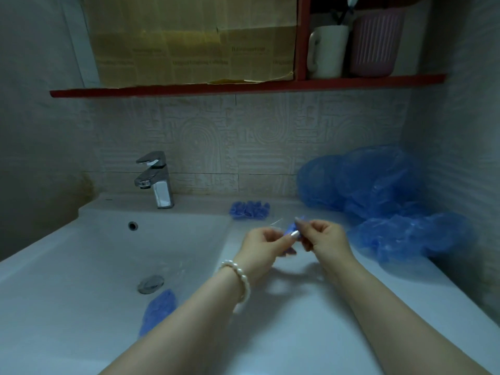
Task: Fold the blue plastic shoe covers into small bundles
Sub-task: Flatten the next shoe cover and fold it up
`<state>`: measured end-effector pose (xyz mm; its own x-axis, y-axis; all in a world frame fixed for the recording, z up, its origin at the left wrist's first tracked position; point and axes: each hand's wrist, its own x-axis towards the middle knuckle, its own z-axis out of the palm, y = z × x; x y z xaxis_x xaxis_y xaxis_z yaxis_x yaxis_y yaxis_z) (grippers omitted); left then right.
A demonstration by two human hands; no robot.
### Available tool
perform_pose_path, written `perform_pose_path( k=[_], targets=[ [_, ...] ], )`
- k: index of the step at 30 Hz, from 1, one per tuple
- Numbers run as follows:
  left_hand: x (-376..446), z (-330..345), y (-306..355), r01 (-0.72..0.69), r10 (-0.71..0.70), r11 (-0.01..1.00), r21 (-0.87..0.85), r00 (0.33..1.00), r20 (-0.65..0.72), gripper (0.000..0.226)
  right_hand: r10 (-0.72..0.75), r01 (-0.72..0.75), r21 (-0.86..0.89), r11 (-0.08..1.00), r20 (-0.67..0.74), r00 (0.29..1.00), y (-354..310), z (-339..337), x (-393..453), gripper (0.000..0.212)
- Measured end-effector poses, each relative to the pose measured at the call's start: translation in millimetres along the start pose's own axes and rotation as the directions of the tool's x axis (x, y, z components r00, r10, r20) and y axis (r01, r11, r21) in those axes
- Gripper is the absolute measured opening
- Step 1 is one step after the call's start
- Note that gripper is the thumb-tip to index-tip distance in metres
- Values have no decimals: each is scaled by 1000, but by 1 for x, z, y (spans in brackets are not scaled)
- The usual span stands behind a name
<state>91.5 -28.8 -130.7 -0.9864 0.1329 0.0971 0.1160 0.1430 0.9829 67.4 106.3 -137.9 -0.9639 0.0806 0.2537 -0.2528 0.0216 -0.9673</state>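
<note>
Your left hand (261, 246), pearl bracelet (239, 277) at the wrist, and your right hand (323, 235): both pinch one small folded shoe cover (290, 229) between fingertips, above the sink's right ledge (297, 307). Folded bundles (249, 209): a cluster on the ledge by the back wall, right of the tap (155, 178). Unfolded covers (378, 193): loose pile in the far right corner. One blue cover (158, 311): inside the basin (81, 266), near the drain (150, 284).
</note>
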Motion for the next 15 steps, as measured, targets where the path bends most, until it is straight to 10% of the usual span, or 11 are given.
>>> perform_pose_path(
  k=[3, 6, 9, 15],
  targets=[
    [16, 17, -10, -43, 233, 766, 642, 948, -215, 45, -24, 7, -69, 998, -248, 969, 6, -22, 15, 32],
    [23, 27, -25, -116, 217, 407, 906, 976, 28, 49, 13, -57, -113, 992, -361, 933, 15, -42, 22, 35],
    [25, 22, -35, -174, 128, 382, 907, 983, 134, 39, 46, -88, -115, 989, -331, 943, 24, -43, 27, 32],
    [23, -19, -39, -204, 269, 723, 660, 963, 3, 33, 58, -51, 39, 998, -209, 976, 10, -27, 20, 36]
  ],
)
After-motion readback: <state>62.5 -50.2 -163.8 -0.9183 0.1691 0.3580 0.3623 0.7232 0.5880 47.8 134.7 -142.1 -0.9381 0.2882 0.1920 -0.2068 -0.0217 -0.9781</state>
